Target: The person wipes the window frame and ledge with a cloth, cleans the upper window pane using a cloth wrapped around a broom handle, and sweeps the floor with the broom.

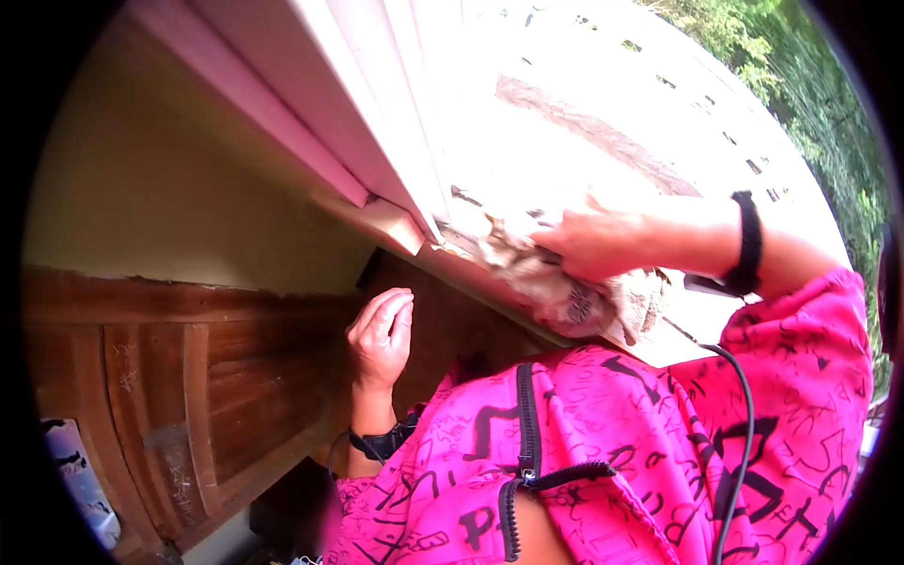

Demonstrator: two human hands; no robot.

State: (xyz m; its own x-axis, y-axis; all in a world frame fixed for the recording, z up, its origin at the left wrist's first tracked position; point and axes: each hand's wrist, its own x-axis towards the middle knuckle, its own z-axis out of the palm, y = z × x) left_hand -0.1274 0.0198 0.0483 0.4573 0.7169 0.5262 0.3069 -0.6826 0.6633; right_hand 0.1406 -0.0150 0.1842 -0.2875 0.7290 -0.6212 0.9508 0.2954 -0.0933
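My right hand [603,235] grips a crumpled, light brown cloth [551,287] on the window sill. The cloth is rumpled and has a dark printed mark; part of it hangs toward my body. Its left end lies near the foot of the window frame [377,104]. My left hand [381,337] is raised in the air to the left of the sill, fingers curled and pressed against the thumb. Nothing shows in it, and it is apart from the cloth.
Brown wooden panelling [245,377] lines the lower left, below a pale wall [188,188]. A black cable [749,405] runs down over my pink sleeve. Outside, the ledge is glaringly bright, with green foliage [819,122] beyond. A printed bluish item [80,480] is at the lower left.
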